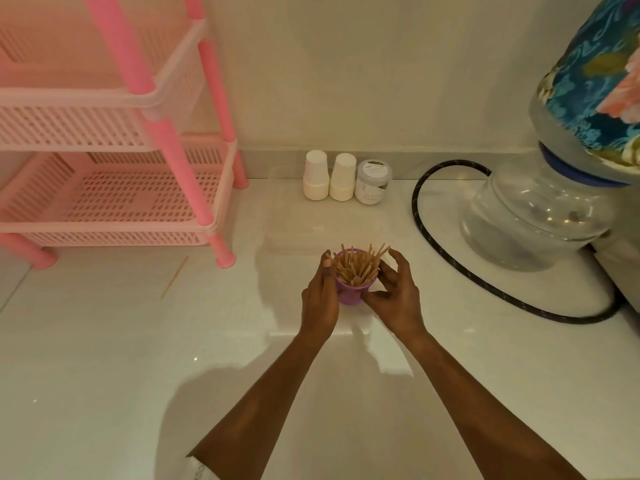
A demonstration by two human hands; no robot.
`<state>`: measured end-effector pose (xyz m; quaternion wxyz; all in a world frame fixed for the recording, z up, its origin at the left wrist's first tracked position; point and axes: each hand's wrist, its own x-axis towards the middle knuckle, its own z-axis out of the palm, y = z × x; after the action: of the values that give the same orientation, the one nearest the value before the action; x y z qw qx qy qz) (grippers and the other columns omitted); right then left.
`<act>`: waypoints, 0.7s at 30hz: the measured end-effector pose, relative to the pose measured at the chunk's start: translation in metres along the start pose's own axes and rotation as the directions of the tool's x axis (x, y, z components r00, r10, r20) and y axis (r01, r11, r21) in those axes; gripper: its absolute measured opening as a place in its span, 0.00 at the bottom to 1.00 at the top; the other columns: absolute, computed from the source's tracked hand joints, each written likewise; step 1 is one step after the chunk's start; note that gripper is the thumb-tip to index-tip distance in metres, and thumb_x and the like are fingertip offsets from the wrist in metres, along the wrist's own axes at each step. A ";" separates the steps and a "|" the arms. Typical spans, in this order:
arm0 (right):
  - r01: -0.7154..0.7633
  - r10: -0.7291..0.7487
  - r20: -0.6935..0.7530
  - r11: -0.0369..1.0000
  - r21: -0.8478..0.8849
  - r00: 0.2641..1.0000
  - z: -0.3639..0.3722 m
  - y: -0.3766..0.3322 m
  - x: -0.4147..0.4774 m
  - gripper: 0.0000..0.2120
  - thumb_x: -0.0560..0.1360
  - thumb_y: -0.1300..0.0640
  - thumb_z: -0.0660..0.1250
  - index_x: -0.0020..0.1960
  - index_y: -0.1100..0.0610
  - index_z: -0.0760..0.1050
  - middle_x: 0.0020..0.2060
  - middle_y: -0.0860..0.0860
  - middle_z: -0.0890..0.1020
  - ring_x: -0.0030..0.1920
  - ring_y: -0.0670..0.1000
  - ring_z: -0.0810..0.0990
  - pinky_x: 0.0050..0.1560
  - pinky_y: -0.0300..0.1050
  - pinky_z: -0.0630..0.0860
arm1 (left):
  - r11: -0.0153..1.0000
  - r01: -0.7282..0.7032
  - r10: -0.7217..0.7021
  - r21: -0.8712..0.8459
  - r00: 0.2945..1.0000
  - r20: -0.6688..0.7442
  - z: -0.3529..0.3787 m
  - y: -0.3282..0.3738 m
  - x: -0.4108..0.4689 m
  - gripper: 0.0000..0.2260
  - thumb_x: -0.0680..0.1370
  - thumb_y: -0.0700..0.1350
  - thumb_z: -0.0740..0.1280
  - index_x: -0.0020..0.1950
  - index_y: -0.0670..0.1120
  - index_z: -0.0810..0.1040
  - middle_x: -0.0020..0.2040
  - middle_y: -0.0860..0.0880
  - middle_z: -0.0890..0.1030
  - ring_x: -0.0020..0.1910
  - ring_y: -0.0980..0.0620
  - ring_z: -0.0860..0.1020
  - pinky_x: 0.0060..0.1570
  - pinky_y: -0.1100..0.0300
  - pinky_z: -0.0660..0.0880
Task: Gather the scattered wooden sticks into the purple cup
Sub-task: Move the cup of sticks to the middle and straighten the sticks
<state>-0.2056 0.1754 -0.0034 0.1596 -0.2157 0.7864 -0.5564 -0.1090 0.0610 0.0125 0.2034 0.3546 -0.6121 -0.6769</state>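
Observation:
The purple cup (350, 294) stands on the white counter, filled with several wooden sticks (356, 265) that poke up and fan out. My left hand (320, 299) holds the cup's left side, thumb up against the sticks at the rim. My right hand (393, 296) is at the cup's right side, thumb touching the cup wall, fingers loosely curved around the stick tips without gripping them. One loose wooden stick (175, 277) lies on the counter to the left, near the rack's front leg.
A pink plastic two-tier rack (114, 199) fills the left. Two white cups (316, 174) and a small jar (373, 181) stand at the back wall. A clear water bottle (533, 209) and a black hose (450, 258) occupy the right.

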 end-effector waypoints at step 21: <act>0.245 -0.322 -0.261 0.925 -0.290 0.910 0.030 -0.052 -0.001 0.53 0.61 0.27 0.77 0.76 0.50 0.62 0.76 0.50 0.62 0.74 0.53 0.63 0.69 0.61 0.70 | 0.967 -0.132 0.195 0.218 0.934 -0.301 -0.122 0.014 0.023 0.23 0.80 0.68 0.52 0.60 0.59 0.81 0.54 0.58 0.85 0.56 0.62 0.80 0.61 0.48 0.78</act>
<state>-0.1816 0.1366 0.0362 -0.0748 -0.2587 0.8253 -0.4963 -0.0374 -0.0408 0.0208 0.3199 0.4254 -0.6616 -0.5281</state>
